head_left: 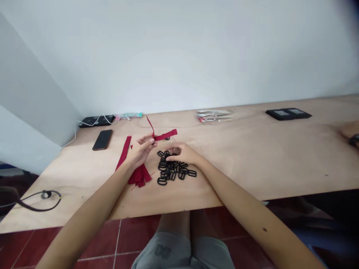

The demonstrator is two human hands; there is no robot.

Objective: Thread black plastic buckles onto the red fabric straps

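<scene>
My left hand pinches a red fabric strap between thumb and fingers. One end of the strap sticks out to the right and a thin length rises above the fingers. A small black ring-like piece shows beneath the right end; whether it is attached I cannot tell. My right hand curves over a pile of black plastic strap buckles, thumb and fingers apart, with nothing plainly held. Below my left hand lies a bundle of red straps, partly hidden by the wrist. Another red strap extends to its left.
A phone lies at the left, near a black box with a white cable. Packaged items and a black case stand along the wall. A black cable loops at the left edge; another person's hand shows at right.
</scene>
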